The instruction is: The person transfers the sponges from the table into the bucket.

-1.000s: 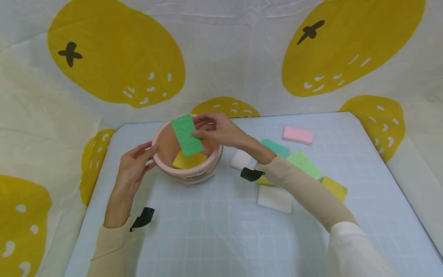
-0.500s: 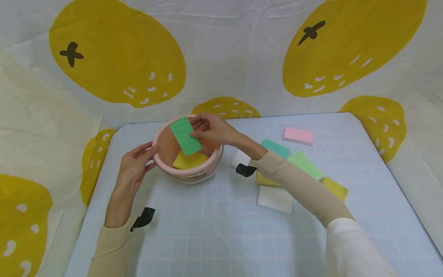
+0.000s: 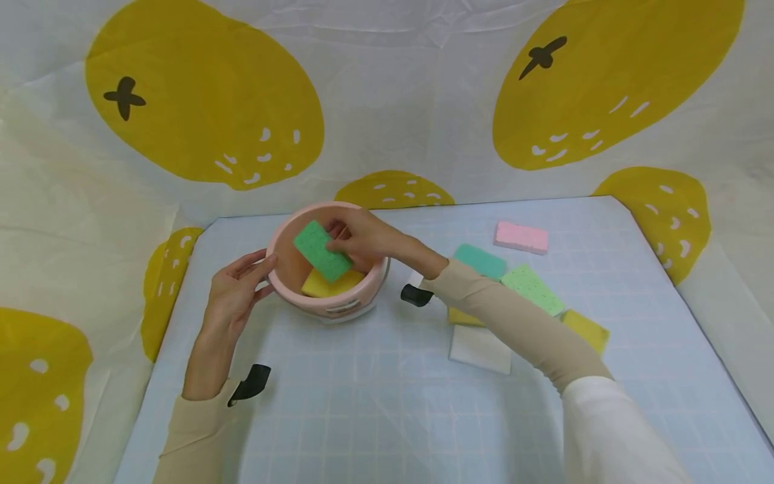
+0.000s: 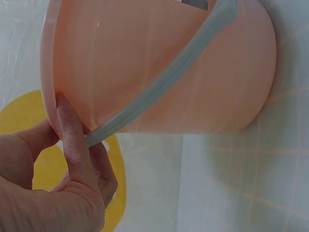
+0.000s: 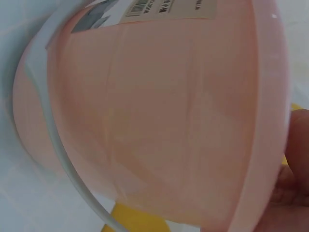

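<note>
A pink bucket point(image 3: 284, 286) stands at the back left of the table, its pale handle point(image 4: 159, 87) hanging down the outside. My left hand point(image 3: 236, 289) holds the bucket's left rim between thumb and fingers. My right hand point(image 3: 365, 236) reaches over the right rim and pinches a green sponge point(image 3: 323, 252) by its edge, tilted inside the bucket's mouth. Below it a yellow sponge point(image 3: 326, 285) lies in the bucket, partly covered by the green one. In the right wrist view the bucket wall hides most of the right hand point(image 5: 294, 179).
Right of the bucket lie several sponges: a teal one point(image 3: 480, 261), a light green one point(image 3: 532, 289), a yellow one point(image 3: 585, 329) and a white one point(image 3: 480, 349). A pink sponge point(image 3: 521, 238) sits farther back. The right forearm overlaps part of this group. A patterned curtain point(image 3: 387, 101) rises behind the table.
The right hand has lowered the green sponge deeper into the bucket, and the sponge has tilted more. The left hand stays on the rim.
</note>
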A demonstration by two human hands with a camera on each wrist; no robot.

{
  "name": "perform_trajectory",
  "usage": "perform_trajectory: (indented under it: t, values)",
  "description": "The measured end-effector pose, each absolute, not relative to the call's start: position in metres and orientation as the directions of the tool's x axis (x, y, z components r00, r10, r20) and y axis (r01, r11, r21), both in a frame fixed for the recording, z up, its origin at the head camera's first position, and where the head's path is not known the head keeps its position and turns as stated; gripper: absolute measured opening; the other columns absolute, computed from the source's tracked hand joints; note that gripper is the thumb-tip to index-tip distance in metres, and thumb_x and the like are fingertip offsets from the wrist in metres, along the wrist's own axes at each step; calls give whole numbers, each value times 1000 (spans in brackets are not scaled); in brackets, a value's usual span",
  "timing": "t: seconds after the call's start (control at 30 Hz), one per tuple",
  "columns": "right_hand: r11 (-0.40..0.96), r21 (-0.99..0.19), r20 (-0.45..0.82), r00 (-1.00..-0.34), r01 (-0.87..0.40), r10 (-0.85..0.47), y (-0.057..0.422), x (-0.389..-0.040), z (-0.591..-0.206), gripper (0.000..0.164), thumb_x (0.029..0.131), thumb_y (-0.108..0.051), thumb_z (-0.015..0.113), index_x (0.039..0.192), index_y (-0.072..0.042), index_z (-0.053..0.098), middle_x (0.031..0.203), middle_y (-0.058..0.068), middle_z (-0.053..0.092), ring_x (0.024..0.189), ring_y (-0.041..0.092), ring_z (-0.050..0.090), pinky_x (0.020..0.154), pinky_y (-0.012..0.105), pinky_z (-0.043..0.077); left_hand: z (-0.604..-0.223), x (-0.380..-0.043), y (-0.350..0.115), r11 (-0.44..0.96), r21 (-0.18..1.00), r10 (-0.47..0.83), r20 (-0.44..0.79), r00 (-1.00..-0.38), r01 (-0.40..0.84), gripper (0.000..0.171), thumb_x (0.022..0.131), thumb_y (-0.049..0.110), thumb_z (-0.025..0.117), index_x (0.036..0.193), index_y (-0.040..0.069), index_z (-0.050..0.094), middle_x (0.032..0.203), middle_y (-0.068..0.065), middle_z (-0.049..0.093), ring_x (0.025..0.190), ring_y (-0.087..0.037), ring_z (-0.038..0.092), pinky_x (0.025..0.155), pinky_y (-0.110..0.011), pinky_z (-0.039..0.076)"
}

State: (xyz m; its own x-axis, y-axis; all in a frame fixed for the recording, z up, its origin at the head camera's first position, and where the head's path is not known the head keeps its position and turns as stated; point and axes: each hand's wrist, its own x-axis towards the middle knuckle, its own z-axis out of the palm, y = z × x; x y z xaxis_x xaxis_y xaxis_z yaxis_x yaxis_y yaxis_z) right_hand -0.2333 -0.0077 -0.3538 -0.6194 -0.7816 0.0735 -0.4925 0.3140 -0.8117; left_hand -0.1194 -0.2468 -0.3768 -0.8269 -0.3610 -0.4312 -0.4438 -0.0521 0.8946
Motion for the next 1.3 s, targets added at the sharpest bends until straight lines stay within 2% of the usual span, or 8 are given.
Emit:
perform_trajectory:
  t: [0.3, 0.5, 0.6, 0.83, 1.0, 1.07, 1.13, 1.3]
  values:
    - [374, -729, 57, -595, -574, -802, -17, -234, -354, 39, 99, 0, 65, 136, 6, 55, 126, 18, 64, 112, 28, 63, 98, 30, 53, -378, -119, -247, -57, 893, -365, -435, -823, -447, 80, 78, 50, 86, 145, 17, 58, 124, 2, 64, 107, -15, 62, 80, -19, 58]
    - [432, -649, 82, -623, -626, -778, -19, -235, -355, 42, 99, 2, 62, 141, 0, 56, 121, 11, 65, 105, 23, 59, 94, 25, 49, -378, -120, -247, -64, 896, -369, -431, -823, -440, 78, 78, 48, 86, 145, 17, 59, 125, 0, 64, 106, -15, 63, 79, -20, 59]
    - [468, -590, 94, -632, -658, -769, -21, -236, -358, 36, 99, 3, 60, 135, -2, 61, 115, 9, 66, 101, 22, 55, 92, 26, 45, -378, -119, -246, -59, 895, -369, -432, -823, -443, 79, 78, 49, 86, 145, 17, 59, 129, -1, 63, 106, -15, 63, 79, -19, 59]
    - [584, -450, 22, -662, -675, -749, -26, -231, -361, 27, 106, -8, 55, 131, -2, 61, 123, 8, 66, 111, 22, 57, 108, 28, 44, -378, -119, -246, -49, 894, -364, -432, -825, -446, 79, 78, 50, 85, 145, 18, 59, 134, -3, 62, 107, -15, 63, 80, -19, 58]
    - [640, -252, -19, -658, -726, -753, -31, -232, -364, 27, 104, -21, 62, 120, 1, 66, 108, 14, 67, 97, 26, 62, 93, 34, 53, -377, -120, -245, -42, 886, -377, -442, -814, -462, 78, 79, 49, 85, 146, 19, 58, 137, -3, 61, 110, -15, 63, 80, -19, 58]
    - [645, -240, -29, -658, -726, -752, -33, -233, -367, 28, 103, -26, 64, 115, 0, 68, 102, 13, 68, 92, 24, 63, 86, 33, 54, -377, -121, -244, -35, 881, -383, -448, -808, -472, 77, 80, 50, 84, 146, 20, 58, 140, -4, 59, 112, -16, 62, 80, -18, 58]
    - [648, -243, -49, -658, -722, -751, -33, -233, -369, 23, 105, -22, 61, 111, -1, 68, 99, 11, 67, 89, 22, 61, 84, 31, 53, -377, -121, -244, -29, 877, -387, -452, -804, -479, 76, 81, 50, 83, 146, 21, 58, 142, -4, 59, 114, -16, 61, 81, -18, 58]
    - [660, -368, -151, -658, -655, -738, -30, -230, -372, 18, 110, -10, 47, 118, -3, 62, 104, 8, 59, 96, 22, 53, 88, 28, 48, -376, -121, -243, -34, 877, -385, -455, -803, -480, 74, 82, 49, 83, 146, 21, 58, 141, -3, 58, 114, -16, 61, 81, -18, 58]
